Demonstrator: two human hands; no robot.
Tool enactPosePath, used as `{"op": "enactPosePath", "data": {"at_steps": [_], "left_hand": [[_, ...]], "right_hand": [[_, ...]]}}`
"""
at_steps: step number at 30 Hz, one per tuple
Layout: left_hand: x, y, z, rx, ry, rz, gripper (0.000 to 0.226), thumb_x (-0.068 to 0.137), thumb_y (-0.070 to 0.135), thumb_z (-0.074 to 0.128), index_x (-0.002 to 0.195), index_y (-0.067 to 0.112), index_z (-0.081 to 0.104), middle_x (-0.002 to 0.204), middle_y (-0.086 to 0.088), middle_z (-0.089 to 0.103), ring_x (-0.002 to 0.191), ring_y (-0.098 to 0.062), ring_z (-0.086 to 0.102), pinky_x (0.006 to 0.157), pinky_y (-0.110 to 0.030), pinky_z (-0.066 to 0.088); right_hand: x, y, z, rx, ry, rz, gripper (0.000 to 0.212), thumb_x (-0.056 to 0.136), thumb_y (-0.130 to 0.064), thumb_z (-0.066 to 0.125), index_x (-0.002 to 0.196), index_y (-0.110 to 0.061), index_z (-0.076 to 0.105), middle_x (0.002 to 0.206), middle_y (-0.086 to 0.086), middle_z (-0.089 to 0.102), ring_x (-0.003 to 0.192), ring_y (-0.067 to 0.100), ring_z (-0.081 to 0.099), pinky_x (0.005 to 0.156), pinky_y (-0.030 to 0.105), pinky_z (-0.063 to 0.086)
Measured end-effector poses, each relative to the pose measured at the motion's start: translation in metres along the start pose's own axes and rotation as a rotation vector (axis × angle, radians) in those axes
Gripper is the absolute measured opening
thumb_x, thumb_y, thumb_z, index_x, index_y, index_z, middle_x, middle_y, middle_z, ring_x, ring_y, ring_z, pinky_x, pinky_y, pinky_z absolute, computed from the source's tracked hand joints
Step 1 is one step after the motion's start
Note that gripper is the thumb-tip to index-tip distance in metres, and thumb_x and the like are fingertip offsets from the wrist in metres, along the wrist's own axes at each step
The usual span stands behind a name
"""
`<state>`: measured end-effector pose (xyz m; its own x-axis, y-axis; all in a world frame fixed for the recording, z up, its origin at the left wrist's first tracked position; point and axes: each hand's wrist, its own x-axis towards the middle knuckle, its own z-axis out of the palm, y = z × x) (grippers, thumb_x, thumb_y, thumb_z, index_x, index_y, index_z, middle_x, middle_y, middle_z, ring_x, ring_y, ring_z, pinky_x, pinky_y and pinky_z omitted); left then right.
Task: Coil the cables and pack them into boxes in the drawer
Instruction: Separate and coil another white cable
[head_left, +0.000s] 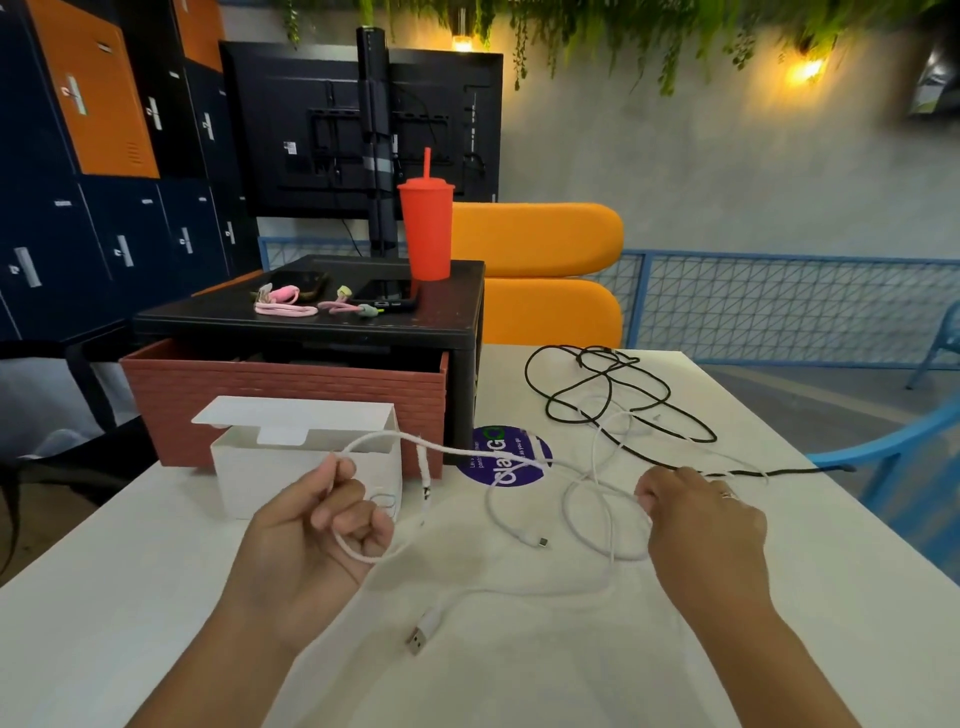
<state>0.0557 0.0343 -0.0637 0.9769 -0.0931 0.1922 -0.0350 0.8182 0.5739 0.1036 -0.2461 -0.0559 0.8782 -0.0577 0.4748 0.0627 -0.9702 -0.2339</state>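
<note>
Coiling in hand. Your left hand (322, 525) grips loop of white cable (436, 445); your right hand (698, 525) pinches slack. Next: wind slack onto loop, then into white box (260, 467).

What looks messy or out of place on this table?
The black cable lies in a loose tangle on the table, far right. The white cable sprawls in overlapping loops between the left hand and right hand. Nothing looks spilled or damaged.
</note>
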Motion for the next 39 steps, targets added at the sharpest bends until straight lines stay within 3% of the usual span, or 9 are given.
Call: {"op": "enactPosePath", "data": {"at_steps": [3,7,12,16,23,27,32,36,39], "left_hand": [[-0.018,0.000,-0.017,0.088,0.176,0.105,0.058,0.103,0.032,0.005,0.130,0.003,0.048,0.089,-0.011,0.061,0.088,-0.020,0.056,0.103,-0.026,0.024],[-0.019,0.016,-0.030,0.083,0.010,0.178,0.069,0.100,0.040,-0.008,0.138,0.006,0.039,0.095,-0.013,0.060,0.091,-0.022,0.053,0.103,-0.026,0.020],[0.000,0.008,0.011,0.041,-0.008,0.004,0.029,0.087,0.025,0.050,0.104,0.009,0.068,0.052,0.000,0.039,0.050,-0.011,0.028,0.066,-0.027,0.047],[-0.009,-0.015,0.038,0.178,0.166,-0.011,0.029,0.056,0.027,0.080,0.079,0.011,0.072,0.041,0.006,0.026,0.033,-0.006,0.026,0.044,-0.021,0.043],[-0.009,-0.032,0.045,0.228,0.310,-0.079,0.019,0.083,0.024,0.050,0.074,0.009,0.056,0.043,0.006,0.021,0.032,-0.005,0.021,0.042,-0.019,0.041],[-0.007,-0.030,0.043,0.212,0.432,-0.048,0.026,0.092,0.024,0.046,0.070,0.011,0.051,0.042,0.006,0.021,0.031,-0.006,0.021,0.040,-0.018,0.040],[-0.006,-0.026,0.039,0.081,0.431,-0.046,0.021,0.087,0.023,0.051,0.069,0.012,0.052,0.039,0.006,0.023,0.030,-0.006,0.023,0.041,-0.018,0.042],[-0.009,-0.027,0.038,-0.009,0.225,-0.096,0.048,0.046,0.020,0.091,0.087,0.005,0.072,0.047,0.004,0.035,0.037,-0.009,0.035,0.050,-0.027,0.050],[-0.011,-0.035,0.042,0.044,0.220,-0.036,0.043,0.077,0.024,0.068,0.115,0.004,0.063,0.057,0.003,0.047,0.047,-0.010,0.047,0.060,-0.031,0.055]], "right_hand": [[-0.001,0.001,0.000,-0.117,-0.108,0.028,0.027,0.091,-0.008,0.041,0.098,-0.032,0.052,0.083,-0.009,0.044,0.080,0.012,0.038,0.072,0.028,0.024],[-0.001,0.006,-0.005,-0.237,-0.232,0.093,0.037,0.085,-0.003,0.042,0.101,-0.033,0.055,0.088,-0.009,0.043,0.098,0.015,0.048,0.077,0.031,0.028],[-0.007,-0.015,-0.008,-0.086,-0.270,-0.118,0.039,0.094,-0.028,0.041,0.131,-0.041,0.040,0.127,-0.014,0.047,0.122,0.012,0.043,0.104,0.035,0.026],[-0.023,-0.049,-0.012,0.732,-0.223,-0.192,0.037,0.090,-0.026,0.042,0.125,-0.038,0.049,0.119,-0.017,0.056,0.107,-0.004,0.047,0.092,0.006,0.030],[-0.035,-0.058,-0.016,1.206,-0.446,-0.239,0.072,0.055,-0.085,0.050,0.112,-0.041,0.057,0.083,-0.003,0.066,0.068,0.012,0.063,0.069,0.023,0.051],[-0.033,-0.064,-0.027,1.419,-0.765,-0.143,0.056,0.065,-0.056,0.067,0.114,-0.030,0.056,0.072,-0.001,0.067,0.052,0.013,0.061,0.052,0.019,0.045],[-0.032,-0.061,-0.014,0.970,-0.505,-0.055,0.032,0.096,-0.019,0.047,0.122,-0.034,0.056,0.057,-0.011,0.054,0.047,0.001,0.046,0.050,0.010,0.035],[-0.034,-0.056,-0.003,0.422,-0.434,-0.268,0.035,0.099,-0.026,0.038,0.131,-0.034,0.047,0.104,-0.001,0.066,0.095,0.015,0.060,0.080,0.025,0.046],[-0.041,-0.060,-0.001,0.236,-0.541,-0.390,0.025,0.097,-0.023,0.037,0.118,-0.028,0.050,0.107,0.006,0.063,0.098,0.026,0.058,0.073,0.029,0.041]]}}
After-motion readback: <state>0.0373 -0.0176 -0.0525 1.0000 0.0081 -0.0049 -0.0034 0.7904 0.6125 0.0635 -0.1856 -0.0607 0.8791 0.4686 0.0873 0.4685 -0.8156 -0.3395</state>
